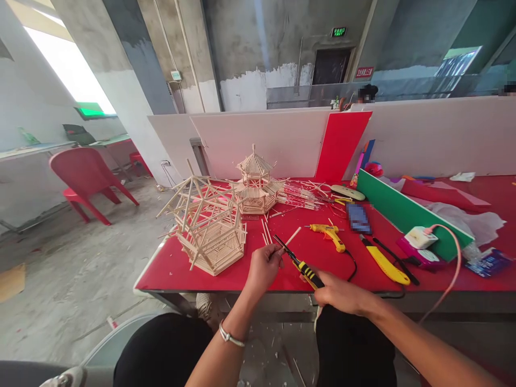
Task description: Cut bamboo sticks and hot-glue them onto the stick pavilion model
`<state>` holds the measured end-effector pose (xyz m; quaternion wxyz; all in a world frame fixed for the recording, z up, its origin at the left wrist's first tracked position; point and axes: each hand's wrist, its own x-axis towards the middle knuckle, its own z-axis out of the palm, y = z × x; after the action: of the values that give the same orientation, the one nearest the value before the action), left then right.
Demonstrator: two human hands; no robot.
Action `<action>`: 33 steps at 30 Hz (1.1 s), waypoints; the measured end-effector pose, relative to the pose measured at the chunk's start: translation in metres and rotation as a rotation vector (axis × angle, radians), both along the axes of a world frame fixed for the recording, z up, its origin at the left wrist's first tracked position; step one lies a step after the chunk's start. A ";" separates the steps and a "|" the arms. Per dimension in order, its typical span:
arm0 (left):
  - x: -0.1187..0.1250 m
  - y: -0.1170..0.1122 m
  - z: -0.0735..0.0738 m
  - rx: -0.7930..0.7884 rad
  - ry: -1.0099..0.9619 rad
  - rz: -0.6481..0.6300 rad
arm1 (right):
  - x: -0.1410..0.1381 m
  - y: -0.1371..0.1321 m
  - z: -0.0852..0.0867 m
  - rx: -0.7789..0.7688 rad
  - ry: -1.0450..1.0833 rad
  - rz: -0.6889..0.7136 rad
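Note:
My left hand (265,266) is closed in a pinch on a thin wooden stick (293,236), which points up to the right above the red table. In my right hand (338,290) are cutters (306,270) with yellow-and-black handles and dark jaws. The jaws lie across the stick right beside my left fingertips; whether they are closed on it I cannot tell. Left of my hands stands an open stick frame (213,247) with a slatted six-sided base. Behind it is a small stick pavilion (255,185) with a pointed roof. A few loose sticks (265,232) lie just beyond my left hand.
A yellow glue gun (328,234), a utility knife (385,262) and a phone (358,217) lie to the right. A pile of sticks (300,196) is at the back. A green board (407,209) and a plugged-in adapter (420,237) stand farther right. A pale partition (262,140) borders the table.

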<state>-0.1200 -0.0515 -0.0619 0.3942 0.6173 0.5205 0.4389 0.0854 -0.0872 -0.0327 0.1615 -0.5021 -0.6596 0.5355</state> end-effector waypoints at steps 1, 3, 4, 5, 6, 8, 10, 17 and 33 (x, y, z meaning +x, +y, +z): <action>-0.002 -0.001 0.002 0.000 0.000 0.026 | 0.000 0.000 -0.001 -0.014 0.000 0.006; -0.007 -0.002 0.006 -0.001 0.004 0.047 | 0.000 -0.001 -0.004 -0.048 0.003 -0.002; -0.009 -0.002 0.007 0.002 0.008 0.034 | 0.000 -0.002 -0.006 -0.071 0.004 -0.020; -0.011 -0.002 0.008 0.008 0.009 0.010 | -0.001 -0.003 -0.008 -0.107 0.013 -0.037; -0.012 -0.001 0.007 0.016 0.002 -0.017 | -0.001 -0.004 -0.009 -0.160 0.038 -0.056; -0.013 0.000 0.002 0.024 -0.065 -0.054 | -0.001 -0.006 -0.007 -0.330 0.168 -0.045; -0.014 0.001 -0.006 -0.009 -0.176 -0.050 | 0.000 -0.006 -0.003 -0.487 0.355 0.021; -0.021 -0.013 -0.017 0.218 0.167 0.143 | 0.006 0.038 -0.013 0.066 -0.496 -0.133; -0.064 -0.051 0.005 0.663 0.361 0.374 | -0.157 0.011 -0.023 -0.069 0.721 -0.508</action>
<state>-0.1840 -0.1024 -0.0570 -0.0098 0.6726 0.5151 0.5312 -0.0713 -0.0761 -0.0562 0.4907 -0.4346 -0.3985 0.6416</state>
